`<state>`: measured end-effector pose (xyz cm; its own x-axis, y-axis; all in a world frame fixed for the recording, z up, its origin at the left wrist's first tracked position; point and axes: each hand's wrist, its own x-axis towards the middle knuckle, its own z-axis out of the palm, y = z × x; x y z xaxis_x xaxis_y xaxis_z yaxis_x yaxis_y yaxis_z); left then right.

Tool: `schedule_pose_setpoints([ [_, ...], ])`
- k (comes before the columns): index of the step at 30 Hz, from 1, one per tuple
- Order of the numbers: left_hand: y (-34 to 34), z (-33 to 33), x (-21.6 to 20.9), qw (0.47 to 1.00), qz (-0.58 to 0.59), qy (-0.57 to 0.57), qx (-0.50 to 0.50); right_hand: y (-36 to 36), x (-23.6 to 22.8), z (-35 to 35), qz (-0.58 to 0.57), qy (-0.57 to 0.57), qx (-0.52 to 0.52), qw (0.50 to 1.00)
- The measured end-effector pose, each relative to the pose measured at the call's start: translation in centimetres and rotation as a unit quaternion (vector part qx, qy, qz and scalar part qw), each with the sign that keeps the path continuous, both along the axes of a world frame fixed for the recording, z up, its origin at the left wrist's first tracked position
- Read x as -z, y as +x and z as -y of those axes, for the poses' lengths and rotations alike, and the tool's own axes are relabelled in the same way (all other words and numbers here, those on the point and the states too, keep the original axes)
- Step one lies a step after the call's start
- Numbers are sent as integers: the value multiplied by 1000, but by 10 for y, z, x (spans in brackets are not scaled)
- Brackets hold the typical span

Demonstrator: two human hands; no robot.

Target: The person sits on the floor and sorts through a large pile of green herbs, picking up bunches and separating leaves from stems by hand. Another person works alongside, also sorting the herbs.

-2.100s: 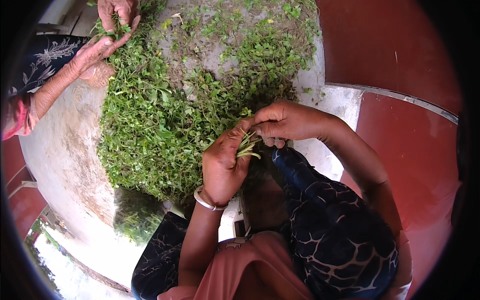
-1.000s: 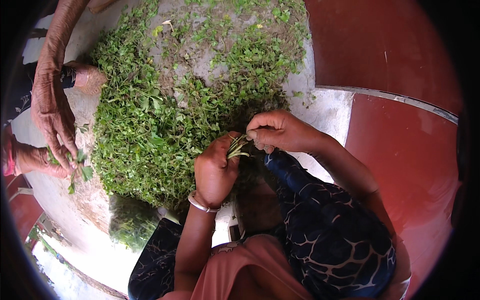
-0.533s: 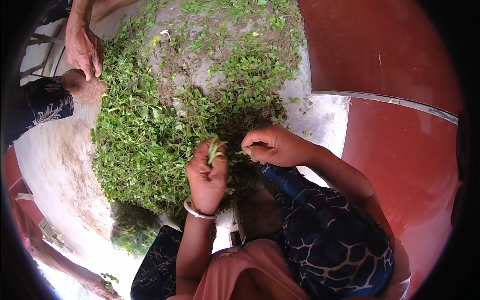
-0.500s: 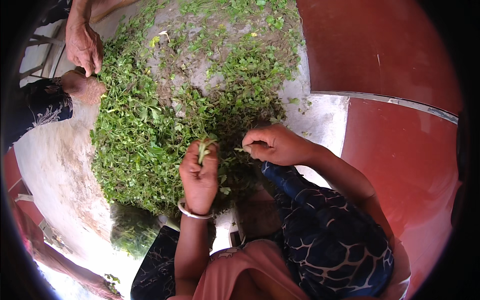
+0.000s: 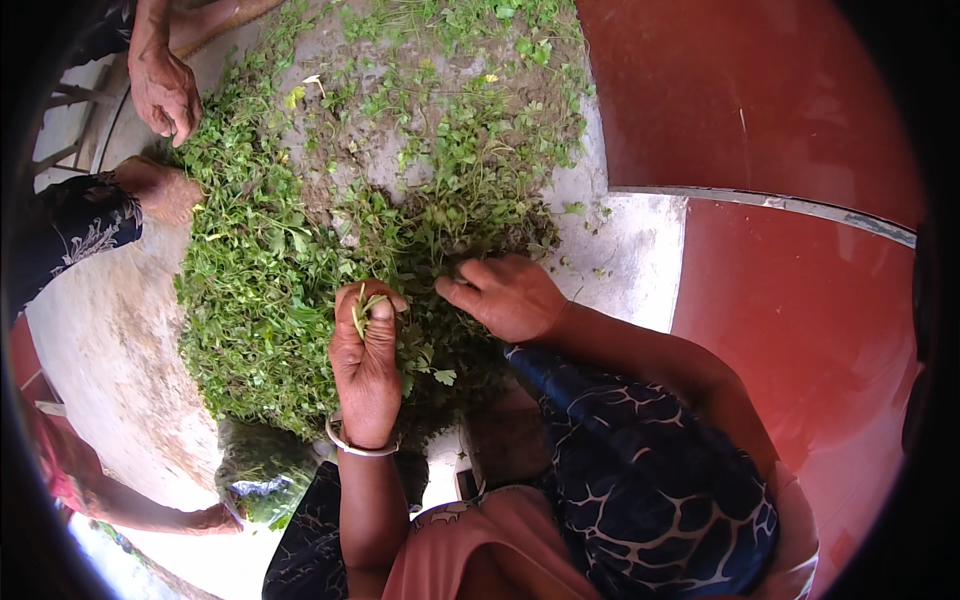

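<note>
My left hand point(image 5: 365, 375), with a pale bangle at its wrist, is closed around a small bunch of leafy green sprigs point(image 5: 364, 314). Cut stem ends poke out above the thumb, and leaves hang below the fist. To its right, my right hand point(image 5: 515, 300) has thumb and forefinger pinched together, low over the darker edge of the heap; anything between those fingertips is too small to make out. Both hands are above a wide heap of leafy greens point(image 5: 255, 310) spread on the floor.
Another person's hand point(image 5: 165, 95) and bare foot point(image 5: 160, 190) are by the heap's far left edge. At lower left, a different person's arm point(image 5: 150, 505) reaches to a clear plastic bag of greens point(image 5: 262, 465). Red panels point(image 5: 750, 110) border the right side.
My left hand has shifted left with the sprigs, and my right hand has also moved left. At lower left, the other person's hand has risen to the bag. The far hand has lifted slightly.
</note>
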<state>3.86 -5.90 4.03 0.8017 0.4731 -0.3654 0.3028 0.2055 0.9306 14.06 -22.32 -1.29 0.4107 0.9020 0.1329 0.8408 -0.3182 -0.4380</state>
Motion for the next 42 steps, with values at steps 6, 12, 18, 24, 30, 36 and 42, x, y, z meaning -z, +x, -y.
schedule_pose_setpoints([
  [6, 1, -7, -8, 990, 5, -111, -87, -3, 5, 30, -52, 15, -49, 997],
  [12, 2, -12, -8, 978, -26, -135, -155, 42, 16, 16, -204, -3, 259, 944],
  [18, 4, -14, -15, 978, -45, -118, -168, 45, 35, -14, -344, -58, 269, 898],
  [24, -2, -24, -23, 974, -47, -111, -192, -14, -5, -26, -260, 4, 23, 965],
  [30, -10, -40, -22, 970, -22, -96, -222, -27, -5, 3, -385, -128, -101, 908],
  [36, -13, -44, -19, 964, -33, -68, -257, 30, -4, 7, -305, -71, 106, 944],
  [42, -17, -47, -17, 962, -40, -68, -261, 62, 18, 8, -214, -75, 179, 957],
])
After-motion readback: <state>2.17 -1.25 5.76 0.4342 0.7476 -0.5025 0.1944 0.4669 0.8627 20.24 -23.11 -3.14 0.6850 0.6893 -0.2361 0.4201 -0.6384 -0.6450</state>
